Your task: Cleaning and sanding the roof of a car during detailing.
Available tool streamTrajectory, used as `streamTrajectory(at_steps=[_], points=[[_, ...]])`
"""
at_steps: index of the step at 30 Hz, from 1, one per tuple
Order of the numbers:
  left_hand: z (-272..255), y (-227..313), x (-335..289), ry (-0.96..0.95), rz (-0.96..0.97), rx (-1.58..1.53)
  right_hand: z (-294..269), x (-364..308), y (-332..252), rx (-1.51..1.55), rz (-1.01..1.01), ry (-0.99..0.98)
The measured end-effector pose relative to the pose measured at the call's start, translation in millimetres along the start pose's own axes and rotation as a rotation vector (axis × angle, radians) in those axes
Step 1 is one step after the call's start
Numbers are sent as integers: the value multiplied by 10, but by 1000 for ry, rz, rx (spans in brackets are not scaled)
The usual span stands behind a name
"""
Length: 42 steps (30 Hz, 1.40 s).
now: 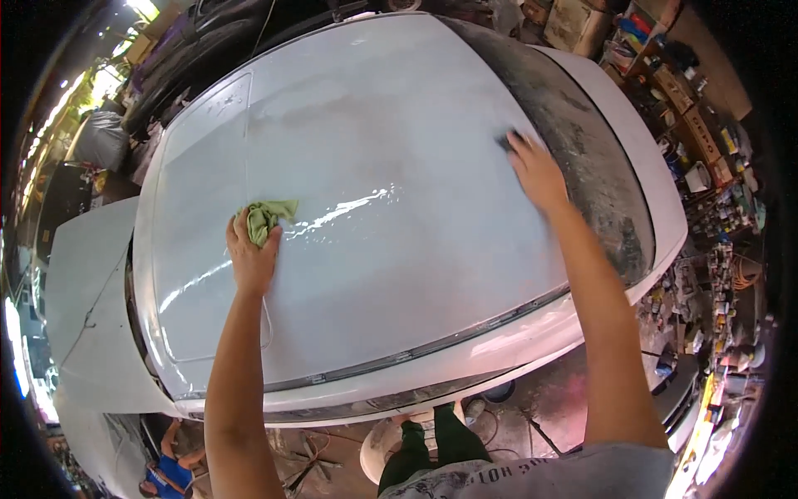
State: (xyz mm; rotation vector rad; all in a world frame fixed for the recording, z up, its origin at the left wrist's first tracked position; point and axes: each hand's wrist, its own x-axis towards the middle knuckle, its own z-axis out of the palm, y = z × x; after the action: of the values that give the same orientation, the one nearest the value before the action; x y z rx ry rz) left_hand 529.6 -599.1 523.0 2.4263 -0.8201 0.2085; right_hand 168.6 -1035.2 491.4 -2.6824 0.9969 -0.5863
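Observation:
A pale grey car roof (374, 283) spreads out below me, wet in places, with streaks of water shining on its left half. My left hand (252, 256) is closed around a crumpled green cloth (264, 221) that rests on the roof left of the middle. Over at the roof's right side, close to the edge of the dusty window, my right hand (540, 176) grips a small dark pad (504, 140) against the surface. The pad is partly hidden by the fingers and slightly blurred, so its exact kind is unclear.
A dusty window (594, 137) borders the roof on the right. Cluttered shelves and boxes (690, 108) line the far right. At the lower left a person in blue (169, 476) is low beside the car. Below me is a pale round stool (376, 445) by my legs.

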Motion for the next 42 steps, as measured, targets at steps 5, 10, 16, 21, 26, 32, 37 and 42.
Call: streamTrajectory(at_steps=[5,10,16,21,26,32,37,42], points=[[49,255,213,-68,73,5,-540,-1208,268,-38,-58,-3],[124,213,198,-66,89,-2,-74,460,402,-82,122,31],[291,333,184,-93,108,-56,23,1062,592,-148,204,34],[16,198,227,-51,91,5,-130,-563,233,-64,164,131],[23,268,174,-42,83,8,11,225,248,-78,170,130],[298,353,177,-97,122,-55,92,1744,466,-177,327,7],[-6,197,220,-96,66,9,187,181,183,-121,76,62],[-37,241,173,-70,57,30,-59,83,79,-39,9,92]])
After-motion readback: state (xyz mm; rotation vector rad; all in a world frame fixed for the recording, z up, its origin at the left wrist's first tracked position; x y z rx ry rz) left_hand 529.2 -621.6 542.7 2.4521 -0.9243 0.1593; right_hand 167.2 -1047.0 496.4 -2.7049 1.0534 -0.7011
